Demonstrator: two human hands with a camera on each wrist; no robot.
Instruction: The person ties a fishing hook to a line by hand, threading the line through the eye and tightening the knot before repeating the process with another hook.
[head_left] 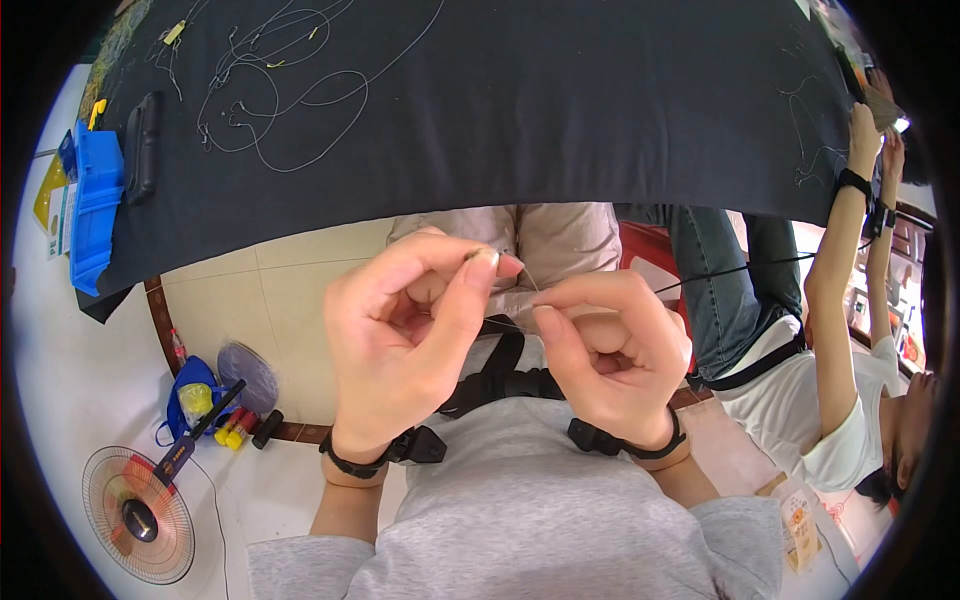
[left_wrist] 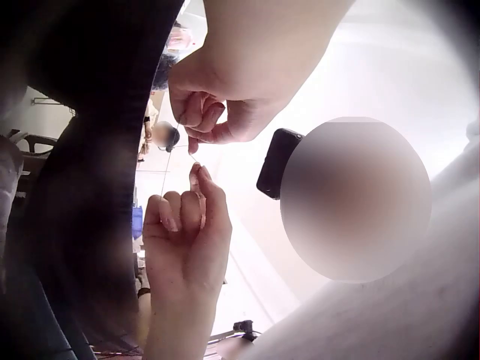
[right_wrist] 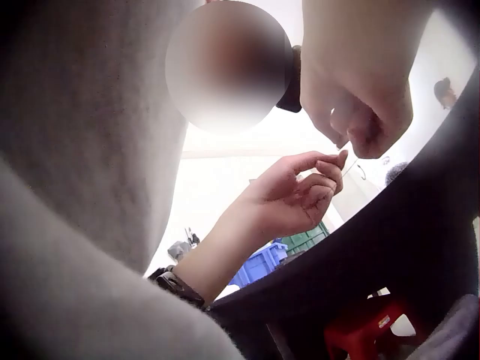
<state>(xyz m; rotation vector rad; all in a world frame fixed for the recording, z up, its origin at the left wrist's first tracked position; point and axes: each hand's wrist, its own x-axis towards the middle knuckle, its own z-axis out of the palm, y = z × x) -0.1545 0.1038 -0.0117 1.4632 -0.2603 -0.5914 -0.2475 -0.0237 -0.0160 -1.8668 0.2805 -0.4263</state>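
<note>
left hand (head_left: 400, 340) beside right hand (head_left: 610, 350) — wire (head_left: 531, 280) between | table (head_left: 550, 100) beyond | fan (head_left: 135, 515) below table, left

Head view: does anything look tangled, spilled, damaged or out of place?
Only the thin line on the black cloth: it lies in loose, overlapping loops at the upper left, unwound rather than coiled. The left hand and right hand pinch a fine strand between them; nothing looks spilled or broken.
</note>
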